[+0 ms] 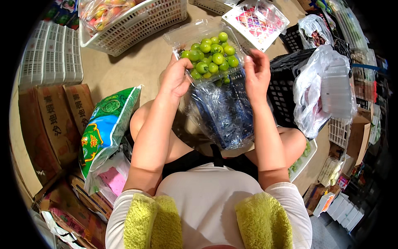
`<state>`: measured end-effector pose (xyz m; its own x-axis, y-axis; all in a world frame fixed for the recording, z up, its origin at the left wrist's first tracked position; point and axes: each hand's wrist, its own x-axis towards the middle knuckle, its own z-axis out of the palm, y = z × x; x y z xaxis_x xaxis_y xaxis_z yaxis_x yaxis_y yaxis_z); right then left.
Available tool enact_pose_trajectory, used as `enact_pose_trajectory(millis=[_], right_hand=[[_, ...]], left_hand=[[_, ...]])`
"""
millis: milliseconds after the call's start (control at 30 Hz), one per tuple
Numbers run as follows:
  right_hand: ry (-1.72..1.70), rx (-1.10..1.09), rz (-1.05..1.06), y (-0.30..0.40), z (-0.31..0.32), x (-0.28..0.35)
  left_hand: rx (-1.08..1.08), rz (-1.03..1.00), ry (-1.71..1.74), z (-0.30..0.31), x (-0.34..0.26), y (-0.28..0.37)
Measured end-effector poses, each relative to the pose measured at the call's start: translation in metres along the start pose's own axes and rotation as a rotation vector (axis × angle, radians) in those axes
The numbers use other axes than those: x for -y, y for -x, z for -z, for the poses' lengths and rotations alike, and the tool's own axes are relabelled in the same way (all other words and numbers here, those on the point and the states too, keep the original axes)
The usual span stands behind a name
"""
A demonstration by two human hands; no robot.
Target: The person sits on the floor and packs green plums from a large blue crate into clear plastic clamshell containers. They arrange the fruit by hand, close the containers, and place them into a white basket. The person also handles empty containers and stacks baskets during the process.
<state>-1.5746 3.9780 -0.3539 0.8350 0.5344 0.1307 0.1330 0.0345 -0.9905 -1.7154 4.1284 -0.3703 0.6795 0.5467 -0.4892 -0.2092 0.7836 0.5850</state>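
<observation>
My left hand (178, 74) grips the left side of a clear plastic clamshell box (196, 81), its thumb over the rim. Green cherry tomatoes (214, 56) fill the box, and its clear lid (189, 32) is folded back on the far side. Close by the box's right edge is my right hand (258, 73), fingers apart and slightly curled; whether a fingertip touches the plastic is unclear. Below the box, between my legs, stands a blue plastic crate (241, 99) lined with a clear plastic bag (214, 115). A few more green tomatoes (222, 81) show at the crate's far end.
At my right, a black crate (281, 84) carries a white plastic bag (306, 84) and stacked clear boxes (335, 88). A white crate (133, 28) of bagged fruit stands ahead, near a white basket (261, 23). Leftward are a green-and-blue sack (108, 124) and cardboard boxes (51, 121).
</observation>
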Motion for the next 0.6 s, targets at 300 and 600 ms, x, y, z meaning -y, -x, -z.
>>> enact_pose_trajectory(millis=[300,600], right_hand=[[-0.183,-0.311,-0.951,0.064,0.010,-0.208],[-0.621,-0.321,-1.092,0.020,-0.024,-0.207]], left_hand=[[-0.020,-0.043,0.118,0.018,-0.003,-0.013],[-0.091,0.026,0.183,0.040,-0.012,-0.020]])
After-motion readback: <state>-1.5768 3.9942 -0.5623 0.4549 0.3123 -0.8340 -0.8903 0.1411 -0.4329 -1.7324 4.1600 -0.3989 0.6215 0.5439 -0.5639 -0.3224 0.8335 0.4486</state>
